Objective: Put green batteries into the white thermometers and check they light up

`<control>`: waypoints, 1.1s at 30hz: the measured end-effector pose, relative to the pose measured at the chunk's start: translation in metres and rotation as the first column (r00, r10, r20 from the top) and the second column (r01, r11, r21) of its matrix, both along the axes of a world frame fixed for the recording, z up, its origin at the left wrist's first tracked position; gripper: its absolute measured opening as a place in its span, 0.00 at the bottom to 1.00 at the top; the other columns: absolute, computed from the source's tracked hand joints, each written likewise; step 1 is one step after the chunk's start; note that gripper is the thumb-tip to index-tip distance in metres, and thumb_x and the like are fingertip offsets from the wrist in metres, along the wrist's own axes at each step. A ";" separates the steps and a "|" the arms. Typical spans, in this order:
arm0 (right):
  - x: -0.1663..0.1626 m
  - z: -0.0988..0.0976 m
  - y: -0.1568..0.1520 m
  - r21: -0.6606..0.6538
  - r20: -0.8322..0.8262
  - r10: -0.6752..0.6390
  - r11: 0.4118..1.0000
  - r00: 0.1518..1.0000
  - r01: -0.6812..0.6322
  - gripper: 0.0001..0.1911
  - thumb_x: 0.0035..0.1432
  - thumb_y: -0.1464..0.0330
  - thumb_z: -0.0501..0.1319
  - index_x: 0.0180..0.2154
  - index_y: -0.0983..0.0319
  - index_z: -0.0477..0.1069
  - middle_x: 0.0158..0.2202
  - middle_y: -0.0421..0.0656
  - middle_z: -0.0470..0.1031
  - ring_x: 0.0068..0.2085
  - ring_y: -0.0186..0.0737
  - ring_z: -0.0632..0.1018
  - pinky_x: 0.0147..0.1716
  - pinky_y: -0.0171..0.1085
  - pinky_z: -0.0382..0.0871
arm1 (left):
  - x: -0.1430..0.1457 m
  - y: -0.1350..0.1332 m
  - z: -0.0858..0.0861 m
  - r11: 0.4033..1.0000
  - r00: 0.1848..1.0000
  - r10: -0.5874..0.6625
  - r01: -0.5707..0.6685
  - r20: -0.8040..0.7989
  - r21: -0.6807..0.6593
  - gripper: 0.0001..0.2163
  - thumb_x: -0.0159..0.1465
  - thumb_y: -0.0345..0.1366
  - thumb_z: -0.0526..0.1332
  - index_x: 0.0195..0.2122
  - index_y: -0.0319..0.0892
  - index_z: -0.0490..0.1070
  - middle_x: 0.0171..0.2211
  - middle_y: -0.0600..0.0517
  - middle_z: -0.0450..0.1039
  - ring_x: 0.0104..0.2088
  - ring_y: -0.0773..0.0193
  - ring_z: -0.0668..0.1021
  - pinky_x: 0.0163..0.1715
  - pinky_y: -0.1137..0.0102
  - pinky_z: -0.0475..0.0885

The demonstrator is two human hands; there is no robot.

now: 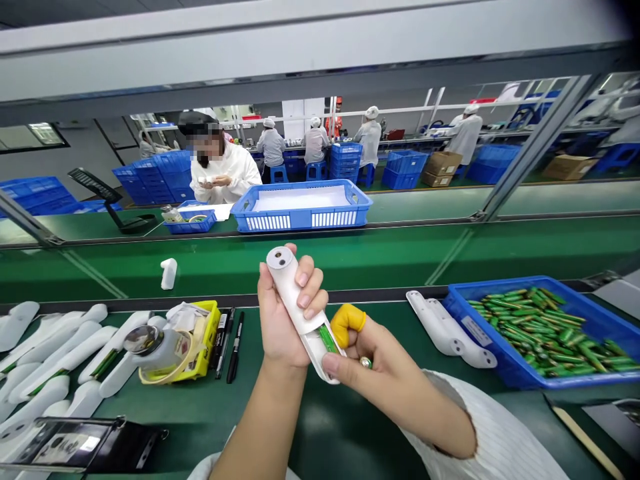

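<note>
In the middle of the view, my left hand (285,327) is wrapped round a white tubular handle (291,287), tilted with its round, two-holed end up and to the left. An opening at its lower end shows a green battery (329,339) inside. My right hand (367,353), a yellow finger cot (350,321) on one finger, is at that opening. Its thumb touches the white edge, and the covered finger bends over beside the green battery. Between the curled fingers of that hand shows the metal end of another battery (367,362); the rest of it is hidden.
On the right, a blue tray (463,320) holds many green batteries, with white handles (440,323) alongside. At left lie several white handles (65,360), a yellow basket (213,327) with a bottle, and pens (234,350). Beyond the green belt (350,260) stands a blue crate (300,219); a person (225,170) works there.
</note>
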State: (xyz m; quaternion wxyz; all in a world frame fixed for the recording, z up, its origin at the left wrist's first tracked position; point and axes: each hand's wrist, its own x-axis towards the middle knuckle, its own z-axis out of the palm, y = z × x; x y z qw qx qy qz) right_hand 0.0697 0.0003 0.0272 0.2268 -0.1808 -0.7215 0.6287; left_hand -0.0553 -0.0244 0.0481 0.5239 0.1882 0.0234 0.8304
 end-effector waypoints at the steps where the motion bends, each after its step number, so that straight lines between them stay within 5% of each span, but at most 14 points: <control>1: -0.001 0.001 0.002 -0.020 -0.035 -0.019 1.000 0.999 0.019 0.13 0.57 0.60 0.61 0.33 0.61 0.60 0.26 0.37 0.64 0.27 0.30 0.66 0.26 0.30 0.60 | -0.001 0.001 0.000 1.000 0.999 0.018 -0.018 0.030 -0.013 0.18 0.69 0.45 0.42 0.39 0.39 0.66 0.24 0.56 0.55 0.18 0.77 0.60 0.14 0.85 0.60; 5: 0.002 0.006 0.017 -0.001 -0.148 -0.108 0.994 0.983 0.109 0.08 0.60 0.64 0.57 0.40 0.61 0.64 0.32 0.40 0.69 0.33 0.33 0.70 0.32 0.32 0.64 | -0.005 0.005 -0.002 0.996 0.991 0.028 -0.017 0.134 -0.089 0.17 0.70 0.44 0.40 0.39 0.39 0.63 0.25 0.56 0.56 0.19 0.77 0.64 0.16 0.84 0.62; 9: 0.011 0.010 0.028 -0.067 -0.268 -0.125 0.992 0.955 0.110 0.06 0.66 0.65 0.50 0.41 0.59 0.62 0.32 0.41 0.72 0.27 0.32 0.68 0.28 0.32 0.65 | -0.002 0.008 -0.003 0.994 0.991 -0.009 0.024 0.133 -0.107 0.17 0.70 0.44 0.41 0.40 0.38 0.63 0.25 0.56 0.57 0.19 0.77 0.64 0.16 0.83 0.62; 14: 0.014 0.008 0.019 -0.064 -0.345 -0.313 0.949 0.885 0.310 0.08 0.65 0.62 0.51 0.35 0.59 0.63 0.23 0.35 0.60 0.22 0.28 0.61 0.19 0.27 0.56 | 0.002 0.011 -0.003 0.988 0.994 0.012 0.005 0.110 -0.154 0.17 0.70 0.43 0.41 0.39 0.38 0.63 0.25 0.56 0.57 0.18 0.77 0.63 0.16 0.83 0.62; 19: 0.010 -0.001 0.007 0.107 -0.239 -0.207 0.966 0.949 0.237 0.05 0.63 0.65 0.55 0.42 0.57 0.62 0.31 0.37 0.65 0.27 0.29 0.67 0.26 0.29 0.64 | 0.008 0.011 -0.006 0.980 0.998 0.049 -0.040 0.040 -0.197 0.17 0.70 0.42 0.41 0.37 0.39 0.64 0.25 0.55 0.58 0.18 0.76 0.63 0.15 0.83 0.61; 23: 0.007 -0.007 0.010 0.252 -0.079 -0.223 0.938 0.972 0.236 0.08 0.59 0.66 0.60 0.40 0.58 0.62 0.25 0.35 0.63 0.25 0.30 0.66 0.23 0.29 0.63 | 0.016 0.011 -0.009 0.968 0.994 0.085 -0.099 -0.067 -0.231 0.17 0.69 0.43 0.44 0.32 0.39 0.65 0.24 0.55 0.59 0.18 0.75 0.63 0.17 0.81 0.63; 26: 0.005 -0.007 0.014 0.461 -0.033 -0.247 0.856 0.968 0.235 0.06 0.60 0.65 0.59 0.38 0.59 0.65 0.25 0.36 0.63 0.24 0.31 0.65 0.22 0.31 0.63 | 0.018 0.011 -0.010 0.946 0.989 0.109 -0.133 -0.097 -0.295 0.17 0.68 0.44 0.46 0.29 0.38 0.64 0.23 0.55 0.59 0.18 0.75 0.63 0.17 0.80 0.64; 30: 0.001 -0.006 0.010 0.731 -0.115 -0.194 0.648 0.974 0.215 0.11 0.60 0.65 0.57 0.44 0.63 0.66 0.39 0.47 0.68 0.35 0.40 0.72 0.30 0.37 0.71 | 0.011 0.008 -0.005 0.894 0.962 0.271 -0.258 -0.016 -0.367 0.16 0.68 0.43 0.46 0.29 0.39 0.63 0.24 0.55 0.60 0.18 0.75 0.63 0.16 0.81 0.63; 33: -0.004 -0.010 0.003 0.760 -0.146 -0.143 0.618 0.979 0.203 0.20 0.60 0.65 0.59 0.52 0.64 0.60 0.50 0.52 0.66 0.48 0.45 0.71 0.45 0.41 0.72 | 0.001 0.005 -0.002 0.879 0.947 0.320 -0.287 0.026 -0.380 0.16 0.68 0.43 0.46 0.28 0.39 0.62 0.22 0.56 0.59 0.18 0.75 0.63 0.17 0.81 0.63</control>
